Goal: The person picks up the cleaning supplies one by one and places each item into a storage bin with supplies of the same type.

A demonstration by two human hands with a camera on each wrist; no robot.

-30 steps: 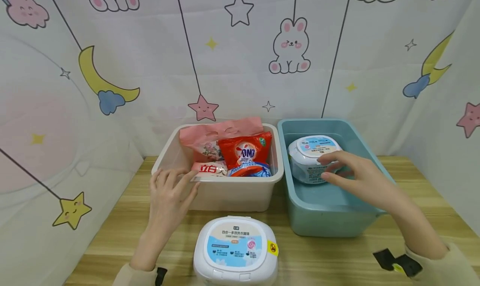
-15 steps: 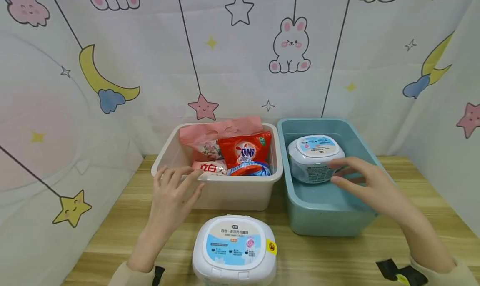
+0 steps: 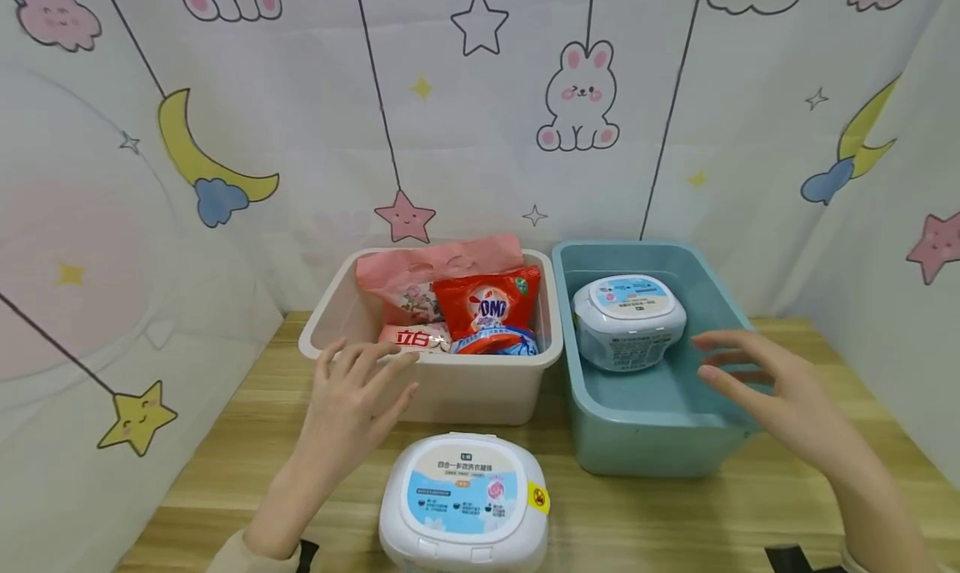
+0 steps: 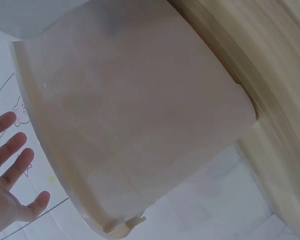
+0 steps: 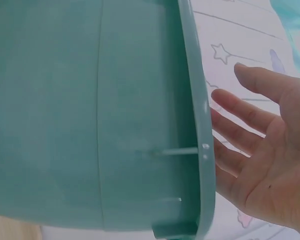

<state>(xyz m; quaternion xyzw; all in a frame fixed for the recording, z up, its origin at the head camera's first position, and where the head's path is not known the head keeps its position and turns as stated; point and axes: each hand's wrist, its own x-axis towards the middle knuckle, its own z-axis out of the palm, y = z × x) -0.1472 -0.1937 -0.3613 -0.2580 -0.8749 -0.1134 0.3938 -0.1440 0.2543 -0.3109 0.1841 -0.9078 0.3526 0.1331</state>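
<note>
My left hand [image 3: 352,398], fingers spread and loosely bent, hovers in front of the cream bin [image 3: 465,387] near its front rim; it holds nothing. In the left wrist view the bin's outer wall [image 4: 140,110] fills the middle, with the hand's fingers apart from it. My right hand [image 3: 772,385] hangs above the right side of the teal bin [image 3: 652,448], its relaxed fingers holding nothing. A white laundry-pod box [image 3: 628,324] with a blue label sits inside the teal bin, left of those fingers. Another white laundry-pod box [image 3: 465,506] stands on the table in front.
Inside the cream bin are a pink bag [image 3: 408,277], a red detergent packet [image 3: 487,302], a blue packet [image 3: 495,341] and a white packet with red lettering [image 3: 415,337]. A cartoon-printed curtain [image 3: 480,139] hangs behind the wooden table [image 3: 240,456].
My right hand has drawn back to the right, away from the box in the teal bin, which stays in place. My left hand has shifted slightly right and down.
</note>
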